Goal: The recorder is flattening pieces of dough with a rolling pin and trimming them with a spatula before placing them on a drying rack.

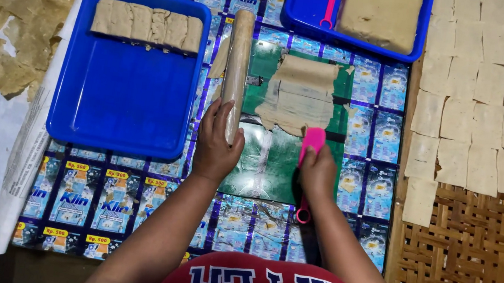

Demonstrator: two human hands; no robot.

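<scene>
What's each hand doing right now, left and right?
Left hand: closed around the near end of the rolling pin.
Right hand: closed on the pink scraper, its blade at the flattened dough sheet.

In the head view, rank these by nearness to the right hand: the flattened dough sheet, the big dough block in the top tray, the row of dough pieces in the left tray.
From the right hand:
1. Flattened dough sheet, just ahead of it on the mat.
2. Big dough block, in the tray at the top.
3. Row of dough pieces, far left in the other blue tray.
</scene>
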